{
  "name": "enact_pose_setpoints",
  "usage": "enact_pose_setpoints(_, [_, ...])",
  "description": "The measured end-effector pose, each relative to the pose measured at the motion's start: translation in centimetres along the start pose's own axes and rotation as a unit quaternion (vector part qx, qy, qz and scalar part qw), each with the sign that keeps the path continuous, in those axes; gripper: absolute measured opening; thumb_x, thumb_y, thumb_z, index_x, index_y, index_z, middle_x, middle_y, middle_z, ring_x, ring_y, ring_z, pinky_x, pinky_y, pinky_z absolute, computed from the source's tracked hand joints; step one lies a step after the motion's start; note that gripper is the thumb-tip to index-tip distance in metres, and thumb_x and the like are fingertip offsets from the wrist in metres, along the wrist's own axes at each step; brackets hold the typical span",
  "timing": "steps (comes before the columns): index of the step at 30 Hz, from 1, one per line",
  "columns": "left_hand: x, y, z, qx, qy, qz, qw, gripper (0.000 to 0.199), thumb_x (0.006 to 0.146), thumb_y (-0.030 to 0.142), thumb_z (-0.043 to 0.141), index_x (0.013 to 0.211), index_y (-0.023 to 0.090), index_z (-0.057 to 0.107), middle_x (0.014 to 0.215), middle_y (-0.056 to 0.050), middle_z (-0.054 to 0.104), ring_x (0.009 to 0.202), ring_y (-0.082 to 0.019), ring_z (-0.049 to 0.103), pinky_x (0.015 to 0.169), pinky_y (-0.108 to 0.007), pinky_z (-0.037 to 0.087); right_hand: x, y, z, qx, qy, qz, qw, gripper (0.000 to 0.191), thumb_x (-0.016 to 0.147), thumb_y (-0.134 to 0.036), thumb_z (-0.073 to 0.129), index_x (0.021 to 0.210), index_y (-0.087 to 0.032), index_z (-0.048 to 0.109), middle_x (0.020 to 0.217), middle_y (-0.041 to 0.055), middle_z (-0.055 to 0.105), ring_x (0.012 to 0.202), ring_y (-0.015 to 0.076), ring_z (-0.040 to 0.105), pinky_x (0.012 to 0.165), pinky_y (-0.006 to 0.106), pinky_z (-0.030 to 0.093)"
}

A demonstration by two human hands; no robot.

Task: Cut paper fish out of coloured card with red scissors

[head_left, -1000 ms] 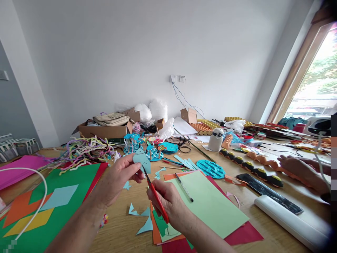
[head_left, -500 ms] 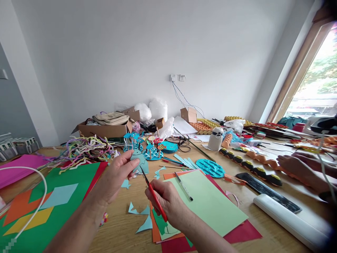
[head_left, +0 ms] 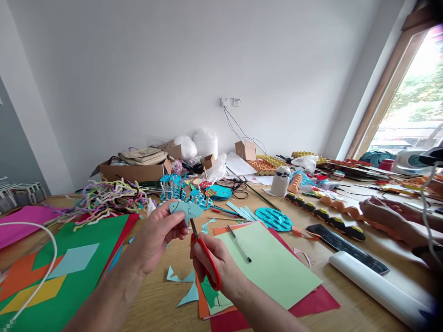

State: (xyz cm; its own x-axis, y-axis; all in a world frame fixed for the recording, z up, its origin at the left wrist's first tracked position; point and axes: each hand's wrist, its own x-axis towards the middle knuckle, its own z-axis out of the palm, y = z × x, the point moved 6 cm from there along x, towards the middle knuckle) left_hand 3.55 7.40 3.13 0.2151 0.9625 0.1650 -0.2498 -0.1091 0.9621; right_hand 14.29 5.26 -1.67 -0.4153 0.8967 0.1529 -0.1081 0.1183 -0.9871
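A light-blue paper fish [head_left: 185, 210] with drawn black lines is pinched between the thumb and fingers of my left hand [head_left: 161, 230]. My right hand [head_left: 216, 258] grips red-handled scissors [head_left: 212, 265], with the blades pointing up at the lower edge of the fish. Blue paper scraps [head_left: 188, 295] lie on the table below my hands. Under my right wrist a stack of coloured paper is partly hidden, with a pale green sheet [head_left: 270, 267] on top and a pen [head_left: 239, 243] lying across it.
Green, orange, yellow and blue sheets [head_left: 86, 286] lie at left, below a heap of pipe cleaners [head_left: 114, 198]. Blue painted pieces [head_left: 273, 219], a phone [head_left: 346, 246] and a white oblong device [head_left: 374, 288] sit to the right. Another person's hands [head_left: 391, 212] are at far right, by egg-carton strips [head_left: 321, 214].
My left hand has turned the paper fish from upright to more level, its tail now toward the right. The scissor blades have swung more upright beside it. The view has shifted slightly.
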Motion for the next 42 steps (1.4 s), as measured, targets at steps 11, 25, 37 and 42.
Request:
enact_pose_setpoints(11, [-0.49, -0.21, 0.14, -0.016, 0.062, -0.025, 0.998, 0.03, 0.069, 0.024, 0.066, 0.095, 0.021, 0.05, 0.052, 0.008, 0.054, 0.051, -0.008, 0.049, 0.05, -0.019, 0.042, -0.04, 0.31, -0.04, 0.013, -0.01, -0.021, 1.0, 0.045, 0.077, -0.061, 0.048, 0.066, -0.017, 0.046, 0.041, -0.0058, 0.044, 0.036, 0.0058, 0.036, 0.038, 0.018, 0.026])
enact_pose_setpoints(25, [-0.26, 0.07, 0.33, 0.069, 0.047, 0.006, 0.996, 0.01, 0.072, 0.027, 0.059, 0.075, 0.019, 0.054, 0.048, 0.006, 0.049, 0.049, -0.008, 0.041, 0.047, -0.019, 0.038, -0.12, 0.05, 0.06, -0.002, -0.007, 0.008, 1.0, 0.042, 0.079, -0.056, 0.048, 0.064, -0.017, 0.046, 0.038, -0.006, 0.044, 0.033, 0.005, 0.033, 0.036, 0.018, 0.026])
enact_pose_setpoints(37, [-0.36, 0.05, 0.49, 0.044, 0.064, -0.002, 0.997, 0.014, 0.069, 0.029, 0.062, 0.072, 0.019, 0.054, 0.048, 0.006, 0.048, 0.048, -0.008, 0.042, 0.046, -0.018, 0.038, -0.04, 0.5, -0.03, 0.004, -0.01, -0.001, 1.0, 0.042, 0.079, -0.057, 0.048, 0.065, -0.017, 0.046, 0.039, -0.0068, 0.043, 0.033, 0.0048, 0.034, 0.035, 0.017, 0.025])
enact_pose_setpoints(42, [-0.57, 0.26, 0.81, 0.036, 0.055, -0.009, 0.998, 0.017, 0.067, 0.031, 0.063, 0.074, 0.019, 0.053, 0.048, 0.006, 0.05, 0.048, -0.009, 0.042, 0.046, -0.019, 0.038, -0.02, 0.75, -0.07, 0.008, -0.018, -0.022, 1.0, 0.042, 0.081, -0.056, 0.047, 0.066, -0.017, 0.045, 0.039, -0.0074, 0.041, 0.033, 0.0046, 0.033, 0.034, 0.017, 0.024])
